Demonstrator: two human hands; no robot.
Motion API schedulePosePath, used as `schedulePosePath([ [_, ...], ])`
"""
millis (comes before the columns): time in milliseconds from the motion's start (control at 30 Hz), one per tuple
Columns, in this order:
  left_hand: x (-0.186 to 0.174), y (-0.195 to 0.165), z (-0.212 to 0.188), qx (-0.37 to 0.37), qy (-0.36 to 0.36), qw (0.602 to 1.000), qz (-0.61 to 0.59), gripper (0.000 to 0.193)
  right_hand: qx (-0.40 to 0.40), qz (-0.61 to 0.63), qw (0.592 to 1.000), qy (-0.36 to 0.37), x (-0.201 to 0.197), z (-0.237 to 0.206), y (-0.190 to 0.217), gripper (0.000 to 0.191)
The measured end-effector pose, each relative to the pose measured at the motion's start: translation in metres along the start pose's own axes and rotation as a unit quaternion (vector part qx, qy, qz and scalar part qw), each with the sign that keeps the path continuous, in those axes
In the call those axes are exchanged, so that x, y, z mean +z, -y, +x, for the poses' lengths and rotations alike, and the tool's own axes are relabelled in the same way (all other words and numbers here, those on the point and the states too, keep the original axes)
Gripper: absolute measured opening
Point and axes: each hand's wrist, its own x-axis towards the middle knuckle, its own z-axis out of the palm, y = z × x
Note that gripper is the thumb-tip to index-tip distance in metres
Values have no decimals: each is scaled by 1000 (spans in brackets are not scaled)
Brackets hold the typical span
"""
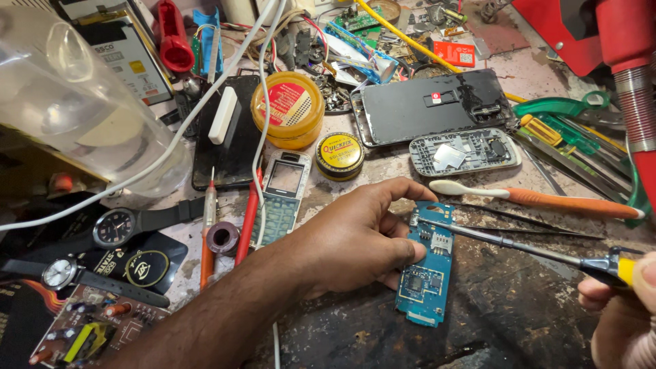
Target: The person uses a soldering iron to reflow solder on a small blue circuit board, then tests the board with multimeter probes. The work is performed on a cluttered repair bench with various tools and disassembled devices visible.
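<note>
Hands at work low in the frame, over a dark, worn counter [506,307]. Left hand [355,239] at centre, grip pinched on the left edge of a blue circuit board [427,263], thumb low, fingers arched over the top; board lay flat just right of centre. Right hand [625,314] at the lower right corner, grip closed round the yellow-and-metal handle of a screwdriver [519,247], shaft slanted up and left, tip resting on the board's upper end. Black tweezers [526,224] just above the shaft, and above those a toothbrush [540,198] with an orange handle and white head. Grey phone keypad frame [465,152] and dark phone back panel [430,106] further up, right of centre. Small round tin [339,156] and larger yellow tub [288,109] near top centre. Old candybar phone [282,198] left of the hand, beside red and orange screwdrivers [207,236]. Two wristwatches [116,227] at the left edge. Clear plastic bottle [75,96] in the upper left. Green-handled tools [567,130] at the right edge.
</note>
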Motion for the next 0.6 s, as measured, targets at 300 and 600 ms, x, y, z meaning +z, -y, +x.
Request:
schedulePosePath([
  [300, -1, -3, -2, -15, -4, 1000, 10, 53, 19, 47, 998, 22, 1, 7, 1, 57],
  [600, -1, -4, -3, 1, 2, 1000, 9, 53, -27, -18, 999, -6, 20, 0, 18, 43],
])
